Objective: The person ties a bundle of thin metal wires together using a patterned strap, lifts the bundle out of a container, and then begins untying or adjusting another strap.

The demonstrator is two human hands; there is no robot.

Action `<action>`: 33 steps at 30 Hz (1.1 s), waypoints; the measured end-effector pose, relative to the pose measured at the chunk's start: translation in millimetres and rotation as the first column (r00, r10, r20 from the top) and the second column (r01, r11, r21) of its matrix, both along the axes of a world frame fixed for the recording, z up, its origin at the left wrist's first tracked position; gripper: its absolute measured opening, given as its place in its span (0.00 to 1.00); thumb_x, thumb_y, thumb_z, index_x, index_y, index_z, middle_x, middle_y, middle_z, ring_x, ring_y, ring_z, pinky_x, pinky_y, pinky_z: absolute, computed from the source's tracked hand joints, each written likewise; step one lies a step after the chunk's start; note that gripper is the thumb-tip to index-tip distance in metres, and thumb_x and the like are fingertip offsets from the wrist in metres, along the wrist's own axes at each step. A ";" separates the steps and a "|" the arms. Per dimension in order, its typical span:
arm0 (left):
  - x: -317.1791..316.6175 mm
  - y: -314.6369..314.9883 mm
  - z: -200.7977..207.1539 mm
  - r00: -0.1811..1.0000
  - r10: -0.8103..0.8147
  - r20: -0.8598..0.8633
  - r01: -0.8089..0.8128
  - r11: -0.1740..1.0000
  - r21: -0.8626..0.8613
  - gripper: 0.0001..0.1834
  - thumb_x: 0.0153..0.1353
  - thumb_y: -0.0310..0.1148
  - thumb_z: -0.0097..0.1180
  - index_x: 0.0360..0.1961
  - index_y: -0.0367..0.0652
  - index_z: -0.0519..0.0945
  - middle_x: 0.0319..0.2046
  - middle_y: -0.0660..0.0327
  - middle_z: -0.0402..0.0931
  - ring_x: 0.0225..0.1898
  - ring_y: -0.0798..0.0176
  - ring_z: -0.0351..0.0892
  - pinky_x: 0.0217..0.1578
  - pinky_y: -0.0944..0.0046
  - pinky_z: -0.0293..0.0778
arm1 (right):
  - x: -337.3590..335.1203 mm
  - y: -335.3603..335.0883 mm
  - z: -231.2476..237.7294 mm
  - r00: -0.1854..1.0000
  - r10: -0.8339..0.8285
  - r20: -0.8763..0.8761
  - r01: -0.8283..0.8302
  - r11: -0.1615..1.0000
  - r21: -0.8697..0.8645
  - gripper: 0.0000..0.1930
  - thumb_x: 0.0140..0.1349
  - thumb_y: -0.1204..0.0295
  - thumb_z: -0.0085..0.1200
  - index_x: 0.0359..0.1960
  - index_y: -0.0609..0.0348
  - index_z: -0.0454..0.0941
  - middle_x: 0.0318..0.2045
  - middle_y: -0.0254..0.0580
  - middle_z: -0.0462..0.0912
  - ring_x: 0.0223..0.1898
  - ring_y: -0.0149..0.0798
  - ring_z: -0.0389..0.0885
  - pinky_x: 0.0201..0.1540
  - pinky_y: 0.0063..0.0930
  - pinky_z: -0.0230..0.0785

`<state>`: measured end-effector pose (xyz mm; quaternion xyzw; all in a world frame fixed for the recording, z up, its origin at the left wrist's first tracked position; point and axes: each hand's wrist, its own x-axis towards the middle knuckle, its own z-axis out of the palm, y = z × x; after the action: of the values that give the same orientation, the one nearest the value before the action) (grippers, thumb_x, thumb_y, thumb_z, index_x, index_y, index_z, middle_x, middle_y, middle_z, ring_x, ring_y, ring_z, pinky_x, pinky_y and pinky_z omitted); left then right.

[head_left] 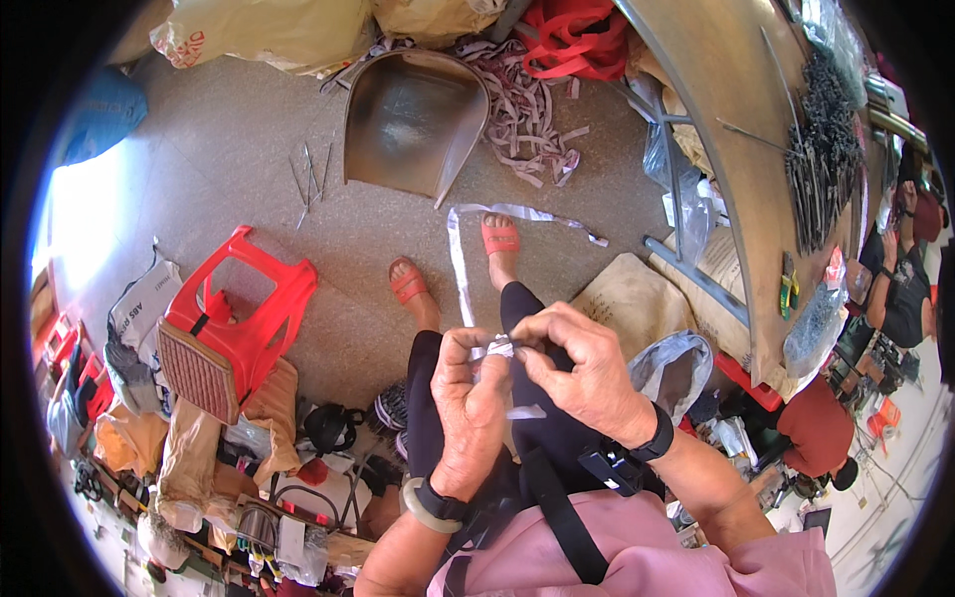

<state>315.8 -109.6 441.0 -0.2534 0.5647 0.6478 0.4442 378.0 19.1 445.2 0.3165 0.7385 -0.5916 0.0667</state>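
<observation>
In front of my lap, my left hand (468, 403) is closed around a small bundle (499, 346) wound in pale white-lilac strip. Beside it my right hand (582, 363) pinches at the bundle's right end; what lies between those fingertips is too small to make out. A long pale strip (460, 264) runs from my left hand toward the floor, then bends right past my foot. Below my fingers a short piece of strip (525, 412) shows against my dark trousers. What is inside the bundle cannot be seen.
A metal dustpan-like scoop (413, 124) lies ahead, beside a heap of strips (527, 119). Thin rods (311, 184) lie on the floor. A red plastic stool (244, 308) is tipped at left. At right, a table (741, 149) carries dark wires (824, 149) and green-handled pliers (788, 287).
</observation>
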 end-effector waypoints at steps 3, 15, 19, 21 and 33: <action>3.9 9.7 4.6 0.994 0.066 0.089 -0.068 0.997 0.023 0.05 0.67 0.24 0.52 0.42 0.45 0.71 0.30 0.68 0.72 0.22 0.79 0.62 0.22 0.77 0.58 | 2.7 0.0 0.1 0.998 -0.024 -0.063 0.027 0.999 0.046 0.08 0.53 0.79 0.62 0.35 0.61 0.80 0.29 0.45 0.80 0.33 0.48 0.82 0.36 0.36 0.74; 20.4 20.0 9.7 0.980 0.145 0.135 -0.148 0.989 0.015 0.06 0.64 0.22 0.53 0.39 0.43 0.71 0.29 0.66 0.74 0.24 0.77 0.66 0.24 0.76 0.63 | 17.9 15.8 -5.2 0.999 -0.001 -0.037 0.001 1.000 -0.006 0.06 0.52 0.80 0.62 0.31 0.63 0.80 0.25 0.43 0.79 0.27 0.42 0.83 0.30 0.30 0.74; 14.8 18.8 9.9 0.979 0.144 0.145 -0.148 0.989 0.011 0.07 0.59 0.19 0.55 0.35 0.43 0.73 0.28 0.67 0.74 0.25 0.78 0.68 0.27 0.76 0.65 | 18.1 18.7 0.2 0.999 -0.042 -0.009 0.040 0.987 -0.157 0.05 0.53 0.81 0.59 0.32 0.65 0.79 0.25 0.42 0.80 0.28 0.36 0.83 0.31 0.26 0.73; 14.9 12.7 7.6 0.987 0.093 0.130 -0.100 0.994 0.050 0.07 0.56 0.21 0.56 0.35 0.42 0.74 0.38 0.63 0.75 0.35 0.72 0.74 0.37 0.72 0.73 | 18.6 19.7 1.4 0.999 -0.036 -0.022 0.032 0.986 -0.166 0.05 0.53 0.82 0.58 0.33 0.65 0.79 0.25 0.42 0.80 0.28 0.33 0.82 0.32 0.26 0.73; 6.0 15.7 6.3 0.983 -0.060 0.176 0.042 0.994 0.102 0.07 0.61 0.28 0.61 0.35 0.33 0.84 0.37 0.68 0.72 0.32 0.76 0.65 0.34 0.73 0.61 | 19.5 32.9 3.7 0.961 -0.200 0.189 0.267 0.843 -0.467 0.05 0.55 0.81 0.59 0.34 0.65 0.81 0.28 0.32 0.79 0.31 0.24 0.75 0.35 0.20 0.67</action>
<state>321.7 -93.9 447.3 -0.2737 0.4965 0.6378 0.5213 397.6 52.0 448.8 0.4159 0.5149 -0.7398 0.1208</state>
